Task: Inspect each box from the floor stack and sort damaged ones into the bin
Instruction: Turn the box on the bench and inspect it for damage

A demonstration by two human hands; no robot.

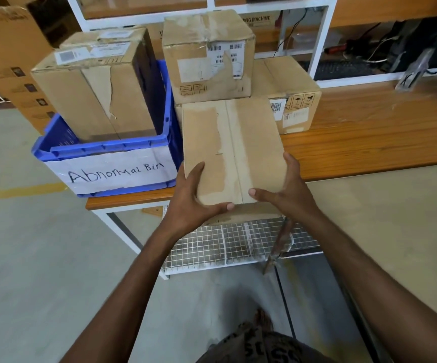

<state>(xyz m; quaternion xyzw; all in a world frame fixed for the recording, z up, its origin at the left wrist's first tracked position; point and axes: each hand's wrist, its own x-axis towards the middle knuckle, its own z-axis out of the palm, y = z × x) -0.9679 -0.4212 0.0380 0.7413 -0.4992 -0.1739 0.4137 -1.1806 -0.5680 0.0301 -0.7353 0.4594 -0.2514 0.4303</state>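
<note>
I hold a plain cardboard box [231, 148] with a taped top seam over the front edge of the wooden table [369, 142]. My left hand [193, 197] grips its near left corner, thumb on top. My right hand [285, 189] grips its near right side, thumb lying on the top face. To the left stands the blue bin [55, 150] labelled "Abnormal Bin". A tall box [94, 87] with torn tape sits inside it.
Behind the held box, a worn labelled box [206, 53] is stacked on another box [290, 93] on the table. A white wire shelf [212, 247] lies under the tabletop. Large cartons [10, 61] stand at far left. Grey floor surrounds me.
</note>
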